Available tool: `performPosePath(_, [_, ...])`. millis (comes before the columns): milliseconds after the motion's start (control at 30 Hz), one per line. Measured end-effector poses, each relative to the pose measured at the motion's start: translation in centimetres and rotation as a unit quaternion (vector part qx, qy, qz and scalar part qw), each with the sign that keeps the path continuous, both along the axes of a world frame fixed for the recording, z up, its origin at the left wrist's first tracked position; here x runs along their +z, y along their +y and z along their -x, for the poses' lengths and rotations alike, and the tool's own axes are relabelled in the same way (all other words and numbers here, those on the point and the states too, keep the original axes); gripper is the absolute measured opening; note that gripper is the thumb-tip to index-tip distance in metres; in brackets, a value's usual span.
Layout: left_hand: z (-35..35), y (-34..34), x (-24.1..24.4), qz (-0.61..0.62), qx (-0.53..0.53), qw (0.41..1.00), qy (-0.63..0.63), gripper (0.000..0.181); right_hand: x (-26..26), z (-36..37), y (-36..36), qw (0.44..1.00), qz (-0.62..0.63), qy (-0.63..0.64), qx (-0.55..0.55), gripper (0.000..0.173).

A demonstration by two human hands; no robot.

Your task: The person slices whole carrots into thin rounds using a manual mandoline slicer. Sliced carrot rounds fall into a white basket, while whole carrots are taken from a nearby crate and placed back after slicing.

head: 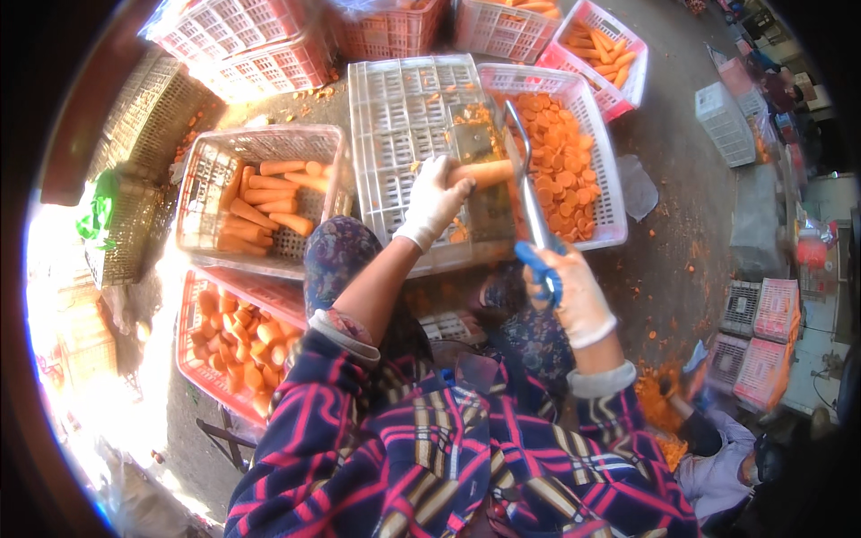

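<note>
My left hand (436, 199), in a white glove, grips a peeled carrot (490, 173) by one end. The carrot lies across a board on an overturned white plastic crate (382, 151), its far end at a metal cutter. My right hand (577, 294), also gloved, is closed around the blue handle (548, 277) of the cutter's metal lever (533, 207). The lever stands along the crate's right edge, and its blade is hard to make out. Just beyond it, round carrot slices (559, 176) fill a pink and white basket (613, 214).
Left of the overturned crate, a plastic crate (188, 232) holds whole peeled carrots (269, 195). Below it stands a red crate (183, 350) of carrot chunks (239, 343). Stacked crates (259, 64) stand at the back. At lower right is another person's arm (699, 430) near orange shreds (652, 400).
</note>
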State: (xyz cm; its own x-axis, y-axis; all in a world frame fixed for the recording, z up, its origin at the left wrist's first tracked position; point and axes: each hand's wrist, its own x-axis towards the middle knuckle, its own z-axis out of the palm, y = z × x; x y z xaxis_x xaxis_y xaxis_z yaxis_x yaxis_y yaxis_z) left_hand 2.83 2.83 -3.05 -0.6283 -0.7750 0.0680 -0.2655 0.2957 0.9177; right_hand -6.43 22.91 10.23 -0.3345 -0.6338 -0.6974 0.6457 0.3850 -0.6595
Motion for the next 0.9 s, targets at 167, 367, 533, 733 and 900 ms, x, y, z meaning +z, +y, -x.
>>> performPosePath(167, [1.2,-0.4,0.0,-0.021,-0.005,1.000,-0.017,0.037,-12.1,0.3,2.4,0.991,-0.083,0.100,0.018,0.019])
performPosePath(367, [1.1,0.3,-0.9,-0.029,0.008,0.999,0.023,0.038,-0.2,0.2,0.2,1.000,0.008,-0.008,0.014,0.021])
performPosePath(533, [2.3,0.3,-1.1,-0.037,0.004,0.998,0.046,0.037,-12.8,-0.4,2.1,0.991,-0.069,0.105,-0.045,0.029])
performPosePath(733, [2.7,0.7,-3.1,-0.005,0.026,0.994,0.106,0.048,-0.4,-0.4,0.2,1.000,0.012,-0.007,-0.007,0.014])
performPosePath(900, [3.5,1.7,-2.1,0.026,0.041,0.996,0.079,0.050,-11.2,-0.4,2.0,0.995,-0.049,0.087,-0.008,0.018])
